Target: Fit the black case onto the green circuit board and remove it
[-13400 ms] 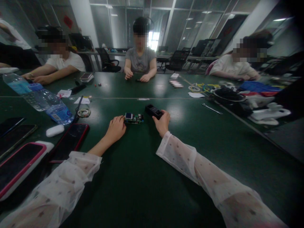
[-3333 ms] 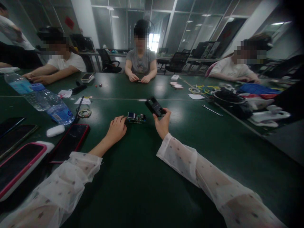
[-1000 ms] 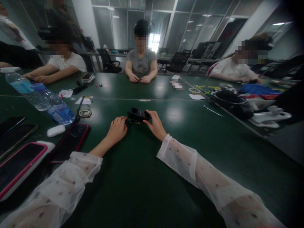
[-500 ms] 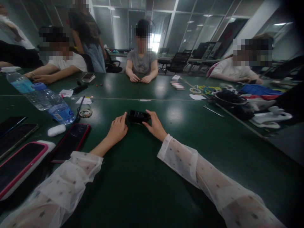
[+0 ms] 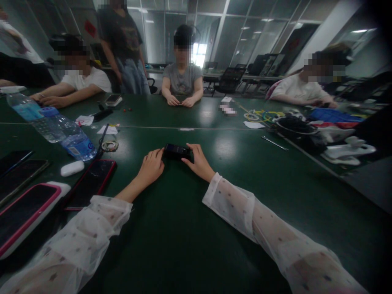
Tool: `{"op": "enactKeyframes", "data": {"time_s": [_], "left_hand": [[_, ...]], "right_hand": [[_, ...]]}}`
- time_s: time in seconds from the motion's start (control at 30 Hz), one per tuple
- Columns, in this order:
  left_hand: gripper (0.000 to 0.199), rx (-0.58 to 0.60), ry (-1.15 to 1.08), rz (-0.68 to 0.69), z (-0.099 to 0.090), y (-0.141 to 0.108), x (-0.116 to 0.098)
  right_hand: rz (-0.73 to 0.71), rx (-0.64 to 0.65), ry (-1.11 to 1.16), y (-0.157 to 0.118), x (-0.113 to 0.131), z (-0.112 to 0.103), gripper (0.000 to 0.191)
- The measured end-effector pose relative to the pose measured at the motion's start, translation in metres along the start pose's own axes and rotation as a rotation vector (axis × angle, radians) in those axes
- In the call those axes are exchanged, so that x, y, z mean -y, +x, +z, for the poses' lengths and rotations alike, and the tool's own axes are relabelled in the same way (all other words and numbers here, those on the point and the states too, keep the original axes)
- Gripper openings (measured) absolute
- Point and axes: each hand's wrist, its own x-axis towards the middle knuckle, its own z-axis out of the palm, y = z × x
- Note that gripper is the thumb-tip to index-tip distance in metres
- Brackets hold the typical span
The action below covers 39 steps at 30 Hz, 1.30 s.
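A small black box-shaped device (image 5: 177, 151) with a dark, glossy top face is between my hands, low over the green table. My right hand (image 5: 199, 163) grips its right end, thumb on the near side and fingers over the far side. At the left end, my left hand (image 5: 152, 165) has its bent fingers against the device's edge; the thumb is partly hidden. Sheer white sleeves with dark stars cover both forearms.
Left of my arm lie a red-edged phone (image 5: 92, 181), a pink-framed phone (image 5: 29, 216), a white earbud case (image 5: 72, 168) and a plastic bottle (image 5: 75, 139). A wrench (image 5: 275, 143) and cables (image 5: 260, 115) lie to the right. Several people are around the table.
The black device has tipped so its near side shows less. My left fingers have come down against its left end. The standing person behind has shifted right.
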Motion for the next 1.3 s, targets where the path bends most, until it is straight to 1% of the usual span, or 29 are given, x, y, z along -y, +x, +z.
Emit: {"op": "enactKeyframes", "data": {"time_s": [0.2,0.37,0.53,0.7,0.87,0.97,1.17,1.3], "left_hand": [[0.051,-0.006,-0.010,0.006,-0.0003,-0.0002,0.0000],[0.050,-0.003,-0.012,0.008,0.0004,-0.0001,0.0005],[0.048,0.000,-0.016,0.011,-0.0019,0.0007,-0.0014],[0.043,-0.012,-0.014,-0.003,-0.0033,0.0014,-0.0033],[0.038,-0.017,-0.028,-0.025,0.0004,0.0007,-0.0003],[0.041,-0.029,-0.022,-0.038,0.0024,0.0001,0.0010],[0.044,0.042,0.059,0.008,0.0039,0.0006,0.0014],[0.047,0.042,0.043,-0.002,0.0047,0.0008,0.0028]], "right_hand": [[-0.004,0.024,0.022,0.0002,0.0017,-0.0011,0.050],[-0.008,0.037,0.029,0.0002,-0.0011,0.0006,0.053],[-0.009,0.064,0.039,0.0011,-0.0019,0.0002,0.048],[-0.024,0.075,0.052,0.0020,-0.0056,0.0024,0.052],[-0.028,0.112,0.067,0.0018,-0.0068,0.0027,0.056],[-0.028,0.127,0.085,0.0016,-0.0045,0.0009,0.056],[-0.041,0.130,0.103,0.0012,-0.0056,0.0014,0.055],[-0.039,0.130,0.111,0.0010,-0.0074,0.0021,0.057]]}}
